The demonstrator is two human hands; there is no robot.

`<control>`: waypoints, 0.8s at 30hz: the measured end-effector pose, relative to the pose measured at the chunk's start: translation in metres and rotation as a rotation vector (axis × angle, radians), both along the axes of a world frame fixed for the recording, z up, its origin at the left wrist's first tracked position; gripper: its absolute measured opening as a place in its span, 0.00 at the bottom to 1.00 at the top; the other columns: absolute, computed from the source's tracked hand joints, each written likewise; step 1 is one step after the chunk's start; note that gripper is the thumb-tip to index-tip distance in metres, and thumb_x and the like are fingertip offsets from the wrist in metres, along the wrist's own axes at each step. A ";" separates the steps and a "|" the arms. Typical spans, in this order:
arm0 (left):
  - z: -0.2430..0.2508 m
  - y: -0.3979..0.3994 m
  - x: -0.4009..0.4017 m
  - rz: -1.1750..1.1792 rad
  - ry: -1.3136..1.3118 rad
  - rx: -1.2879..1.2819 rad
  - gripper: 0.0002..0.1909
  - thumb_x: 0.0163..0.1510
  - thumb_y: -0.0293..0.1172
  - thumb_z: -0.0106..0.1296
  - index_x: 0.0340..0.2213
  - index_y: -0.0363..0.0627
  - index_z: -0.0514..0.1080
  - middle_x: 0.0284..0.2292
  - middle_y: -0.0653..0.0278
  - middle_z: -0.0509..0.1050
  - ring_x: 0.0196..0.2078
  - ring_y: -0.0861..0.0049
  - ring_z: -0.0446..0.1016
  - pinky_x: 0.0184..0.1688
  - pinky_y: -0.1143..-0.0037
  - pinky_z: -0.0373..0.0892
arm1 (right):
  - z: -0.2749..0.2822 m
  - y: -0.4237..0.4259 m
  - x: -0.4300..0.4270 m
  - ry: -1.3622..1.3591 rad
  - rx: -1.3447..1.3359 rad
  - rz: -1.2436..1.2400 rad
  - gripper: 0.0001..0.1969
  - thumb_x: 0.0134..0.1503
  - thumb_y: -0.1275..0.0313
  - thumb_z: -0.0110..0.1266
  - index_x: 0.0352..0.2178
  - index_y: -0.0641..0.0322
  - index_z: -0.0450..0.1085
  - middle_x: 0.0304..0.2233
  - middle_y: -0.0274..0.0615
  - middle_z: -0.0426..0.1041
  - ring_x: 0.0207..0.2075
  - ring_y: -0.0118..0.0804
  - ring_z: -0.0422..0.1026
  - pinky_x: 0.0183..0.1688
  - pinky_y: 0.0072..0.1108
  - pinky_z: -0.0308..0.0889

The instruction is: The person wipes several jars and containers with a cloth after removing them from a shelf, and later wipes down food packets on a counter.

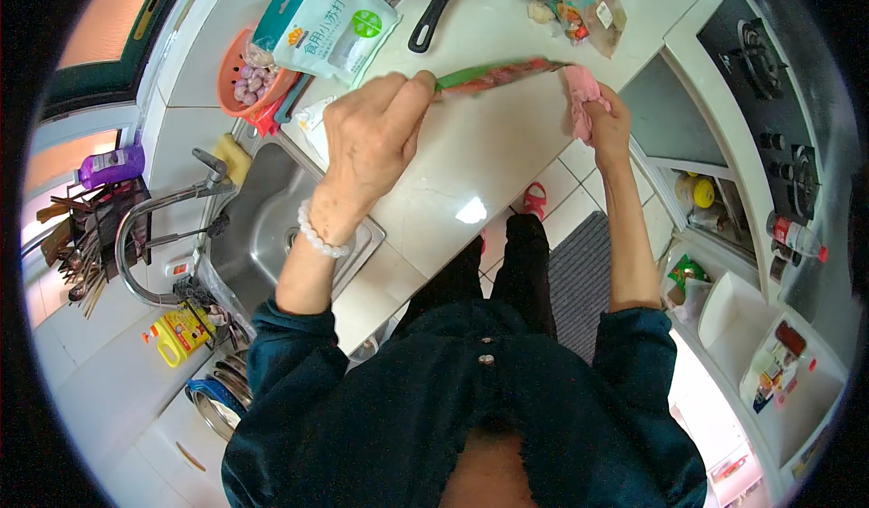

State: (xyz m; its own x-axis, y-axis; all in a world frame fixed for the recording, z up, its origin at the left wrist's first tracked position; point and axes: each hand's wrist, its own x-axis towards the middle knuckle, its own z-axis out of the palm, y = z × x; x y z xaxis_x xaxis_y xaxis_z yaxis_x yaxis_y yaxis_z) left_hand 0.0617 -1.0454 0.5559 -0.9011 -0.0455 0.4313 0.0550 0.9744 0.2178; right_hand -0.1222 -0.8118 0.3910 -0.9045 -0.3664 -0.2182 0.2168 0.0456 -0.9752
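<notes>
My left hand (375, 128), with a white bead bracelet (319, 236) at the wrist, is closed on one end of a thin green and red item (499, 78). Blur and its edge-on angle hide what exactly it is. The item's other end meets a crumpled pink cloth (582, 101), which my right hand (611, 124) grips. Both hands are over the white countertop (475, 148). Just beyond my left hand stands a teal and white pouch (326, 26) bearing writing.
A steel sink (261, 199) with a curved faucet (125, 236) lies left, near a yellow sponge (233, 158). An orange colander (231, 84) holds purple-skinned bulbs. A black pan handle (434, 16) and a plastic food bag (601, 9) lie at the back. At right is a gas stove (730, 67).
</notes>
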 end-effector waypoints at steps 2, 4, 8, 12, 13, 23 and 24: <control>-0.006 0.003 -0.005 -0.089 0.081 -0.048 0.12 0.42 0.20 0.53 0.32 0.40 0.71 0.27 0.57 0.72 0.27 0.67 0.72 0.24 0.73 0.67 | 0.001 0.005 0.004 -0.028 -0.024 -0.037 0.15 0.52 0.81 0.44 0.42 0.69 0.69 0.33 0.37 0.73 0.32 0.25 0.70 0.33 0.16 0.66; -0.027 0.009 0.001 -0.201 0.111 -0.103 0.16 0.39 0.21 0.53 0.35 0.42 0.72 0.36 0.58 0.72 0.38 0.62 0.71 0.35 0.69 0.69 | 0.010 0.008 0.013 -0.009 -0.045 -0.098 0.16 0.51 0.82 0.45 0.43 0.69 0.68 0.35 0.36 0.72 0.34 0.24 0.69 0.35 0.16 0.65; -0.101 0.029 0.044 -0.205 -0.044 -0.063 0.19 0.39 0.22 0.53 0.38 0.40 0.72 0.37 0.57 0.70 0.42 0.64 0.69 0.41 0.67 0.66 | 0.012 0.016 0.023 0.188 0.033 -0.046 0.15 0.53 0.79 0.45 0.44 0.67 0.69 0.39 0.38 0.72 0.37 0.26 0.70 0.36 0.16 0.66; -0.154 0.037 0.073 -0.101 -0.094 0.065 0.15 0.41 0.21 0.52 0.36 0.37 0.72 0.35 0.57 0.70 0.40 0.64 0.69 0.40 0.68 0.66 | 0.048 -0.018 0.067 0.718 0.224 0.176 0.17 0.49 0.80 0.45 0.42 0.57 0.70 0.46 0.42 0.68 0.47 0.42 0.66 0.46 0.25 0.64; -0.162 0.036 0.075 -0.063 -0.080 0.099 0.12 0.43 0.22 0.52 0.33 0.36 0.73 0.35 0.58 0.71 0.39 0.65 0.69 0.40 0.69 0.66 | 0.046 -0.031 0.081 0.881 0.302 0.220 0.16 0.49 0.80 0.46 0.41 0.56 0.70 0.46 0.42 0.67 0.47 0.44 0.65 0.48 0.28 0.63; -0.180 0.044 0.080 0.038 -0.061 0.153 0.08 0.40 0.21 0.54 0.27 0.37 0.74 0.32 0.62 0.72 0.37 0.68 0.70 0.38 0.71 0.67 | -0.010 -0.094 0.124 1.387 0.548 0.651 0.18 0.48 0.66 0.48 0.42 0.55 0.68 0.47 0.39 0.65 0.50 0.45 0.60 0.48 0.35 0.60; -0.179 0.045 0.077 0.058 -0.029 0.143 0.08 0.40 0.21 0.54 0.28 0.37 0.74 0.31 0.62 0.72 0.37 0.69 0.70 0.38 0.72 0.67 | -0.015 -0.095 0.116 1.444 0.573 0.593 0.18 0.49 0.66 0.48 0.43 0.51 0.68 0.47 0.36 0.65 0.49 0.43 0.61 0.45 0.32 0.61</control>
State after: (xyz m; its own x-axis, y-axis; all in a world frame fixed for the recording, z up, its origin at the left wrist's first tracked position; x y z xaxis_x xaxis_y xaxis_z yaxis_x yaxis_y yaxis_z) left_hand 0.1386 -1.0000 0.3773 -0.9069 -0.1573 0.3908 -0.0090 0.9347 0.3553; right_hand -0.0059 -0.9067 0.3756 -0.2418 -0.8837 0.4009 -0.9672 0.1861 -0.1731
